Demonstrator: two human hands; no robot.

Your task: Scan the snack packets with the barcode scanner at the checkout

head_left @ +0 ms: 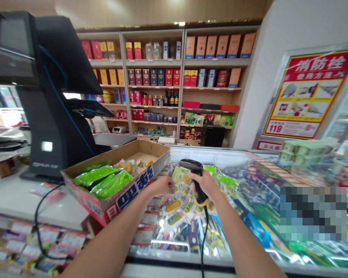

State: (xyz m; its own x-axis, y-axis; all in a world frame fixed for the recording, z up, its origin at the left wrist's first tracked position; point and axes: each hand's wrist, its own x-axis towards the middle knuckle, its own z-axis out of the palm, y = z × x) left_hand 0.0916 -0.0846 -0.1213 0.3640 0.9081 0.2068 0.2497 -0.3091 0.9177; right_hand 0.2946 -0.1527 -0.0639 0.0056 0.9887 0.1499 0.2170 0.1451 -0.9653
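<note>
My right hand [206, 184] is wrapped round the handle of a black barcode scanner [192, 166], whose head points left and whose cable hangs down toward me. My left hand [162, 186] is closed on a small snack packet [179, 174] held just in front of the scanner head. Beneath both hands lies a pile of small yellow and green snack packets [176, 210] on the glass lid of a chest freezer [249, 170].
A tilted cardboard box [124, 195] with green packets and small sweets rests at the left on a white counter [14, 197]. A black checkout terminal [50, 96] stands behind it. Stocked shelves [168, 81] line the back wall. A red fire-hydrant poster [309, 92] hangs at right.
</note>
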